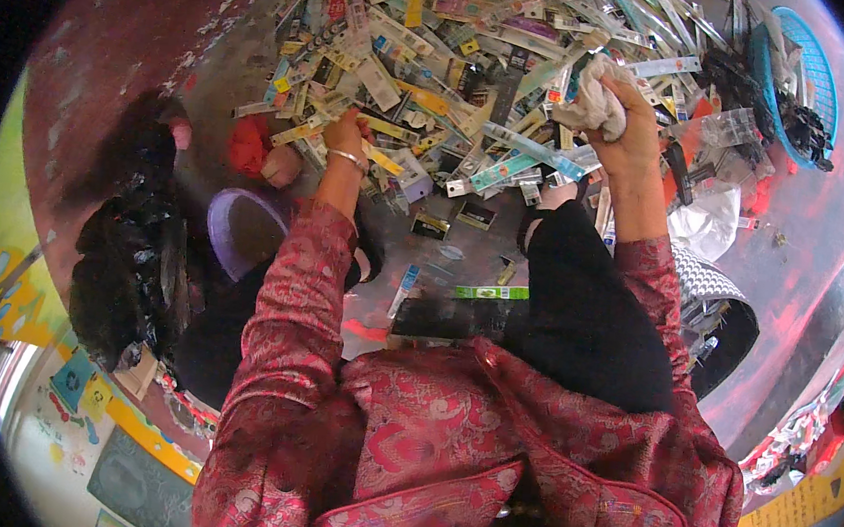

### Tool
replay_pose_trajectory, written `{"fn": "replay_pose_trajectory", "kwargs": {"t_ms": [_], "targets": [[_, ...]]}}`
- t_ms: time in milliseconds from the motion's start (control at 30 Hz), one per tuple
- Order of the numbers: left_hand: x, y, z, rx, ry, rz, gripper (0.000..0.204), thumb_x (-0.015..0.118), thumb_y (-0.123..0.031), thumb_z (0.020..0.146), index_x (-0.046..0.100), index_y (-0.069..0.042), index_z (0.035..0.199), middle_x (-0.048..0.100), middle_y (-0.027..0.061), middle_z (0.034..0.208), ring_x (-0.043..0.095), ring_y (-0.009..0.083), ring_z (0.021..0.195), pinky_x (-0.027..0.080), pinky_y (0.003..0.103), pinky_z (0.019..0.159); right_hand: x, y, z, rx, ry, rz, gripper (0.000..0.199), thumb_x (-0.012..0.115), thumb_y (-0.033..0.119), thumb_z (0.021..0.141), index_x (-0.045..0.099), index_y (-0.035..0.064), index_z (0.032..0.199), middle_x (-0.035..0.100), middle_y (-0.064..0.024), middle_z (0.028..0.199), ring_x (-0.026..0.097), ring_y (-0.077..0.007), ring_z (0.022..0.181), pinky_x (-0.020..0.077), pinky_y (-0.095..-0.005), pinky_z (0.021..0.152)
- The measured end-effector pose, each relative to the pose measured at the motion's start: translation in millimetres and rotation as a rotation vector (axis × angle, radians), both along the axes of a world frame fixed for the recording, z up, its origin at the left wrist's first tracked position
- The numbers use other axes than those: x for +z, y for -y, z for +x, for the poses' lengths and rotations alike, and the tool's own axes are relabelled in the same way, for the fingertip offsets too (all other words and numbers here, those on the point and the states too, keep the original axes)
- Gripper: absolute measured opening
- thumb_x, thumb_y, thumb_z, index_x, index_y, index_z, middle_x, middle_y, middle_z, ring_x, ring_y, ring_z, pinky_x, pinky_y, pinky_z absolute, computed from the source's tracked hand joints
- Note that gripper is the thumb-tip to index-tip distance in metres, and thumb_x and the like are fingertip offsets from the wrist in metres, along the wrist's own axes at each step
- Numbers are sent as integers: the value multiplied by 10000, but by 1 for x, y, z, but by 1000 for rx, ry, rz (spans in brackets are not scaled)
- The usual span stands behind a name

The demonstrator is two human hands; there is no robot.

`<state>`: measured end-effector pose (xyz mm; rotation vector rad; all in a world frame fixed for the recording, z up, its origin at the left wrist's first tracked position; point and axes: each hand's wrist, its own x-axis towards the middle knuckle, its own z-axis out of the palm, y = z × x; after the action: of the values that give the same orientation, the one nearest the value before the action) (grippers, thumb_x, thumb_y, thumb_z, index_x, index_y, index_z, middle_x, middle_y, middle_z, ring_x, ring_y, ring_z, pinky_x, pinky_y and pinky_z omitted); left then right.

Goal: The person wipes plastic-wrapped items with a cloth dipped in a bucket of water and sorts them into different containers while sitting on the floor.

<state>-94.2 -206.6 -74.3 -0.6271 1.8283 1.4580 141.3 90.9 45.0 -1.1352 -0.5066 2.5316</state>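
The right hand (637, 132) is raised over the right side of a wide pile of strips (449, 65), its fingers closed around a crumpled white wad (593, 100) — cloth or thin plastic, it is hard to tell which. The wad bulges out on the left side of those fingers. The left hand (349, 137) is at the near left edge of the pile, its fingers curled down among the strips; whether they grip one or only touch it cannot be made out. A pale bracelet (348, 161) circles the wrist just below them.

Most of the pile spreads beyond and between the two sets of fingers, flat pieces lying crisscross in many colours. A yellow strip (298, 133) lies just left of the left fingers, and a lilac packet (412, 178) lies to their right and slightly nearer the person. Between the two hands, closer to the right fingers, a teal strip (503, 173) lies aslant near a light blue strip (535, 149).

A red bundle (249, 145) is left of the left fingers; farther out, toward the person, sits a black plastic bag (135, 274). To the right of the right fingers — well apart from them — a blue basket (821, 83) leans tilted, and a white bag (709, 223) lies nearer, below them on the right.
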Motion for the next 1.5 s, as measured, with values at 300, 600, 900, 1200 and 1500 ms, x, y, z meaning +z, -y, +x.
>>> {"fn": "replay_pose_trajectory", "kwargs": {"t_ms": [300, 600, 900, 1200, 1500], "targets": [[-39, -64, -44, -801, -434, -1027, 616, 625, -591, 623, 590, 11, 745, 569, 81, 597, 566, 213, 515, 471, 364, 464, 1, 9, -4, -16, 120, -11, 198, 535, 173, 775, 540, 67, 942, 604, -36, 824, 590, -151, 688, 483, -287, 572], [19, -65, -16, -872, -106, -849, 587, 654, -391, 653, 509, 11, 1056, 562, 202, 963, 576, 270, 864, 491, 414, 630, -4, 11, -5, -31, 238, -50, 226, 543, 168, 776, 524, 72, 980, 597, -42, 877, 589, -156, 733, 478, -259, 580], [43, -6, 67, -624, 235, 66, 105, 576, -115, 703, 530, -48, 770, 475, -3, 618, 479, 92, 545, 371, 205, 463, -9, 10, -1, -34, 214, -47, 191, 539, 199, 777, 549, 114, 947, 602, -3, 811, 565, -146, 710, 419, -314, 600], [85, -45, 62, -393, 330, 644, 199, 574, -62, 750, 520, -14, 936, 572, 39, 774, 558, 76, 591, 448, 187, 457, -27, 16, 1, 107, 53, -79, 200, 553, 175, 774, 553, 41, 924, 609, -44, 841, 593, -156, 703, 478, -278, 587], [67, -109, 98, -627, 127, 206, 309, 652, -159, 728, 538, -13, 976, 588, 44, 836, 555, 130, 654, 414, 229, 496, -19, 14, 6, 80, -46, -49, 257, 566, 175, 781, 540, 15, 981, 601, -55, 879, 593, -156, 747, 490, -279, 651]]}}
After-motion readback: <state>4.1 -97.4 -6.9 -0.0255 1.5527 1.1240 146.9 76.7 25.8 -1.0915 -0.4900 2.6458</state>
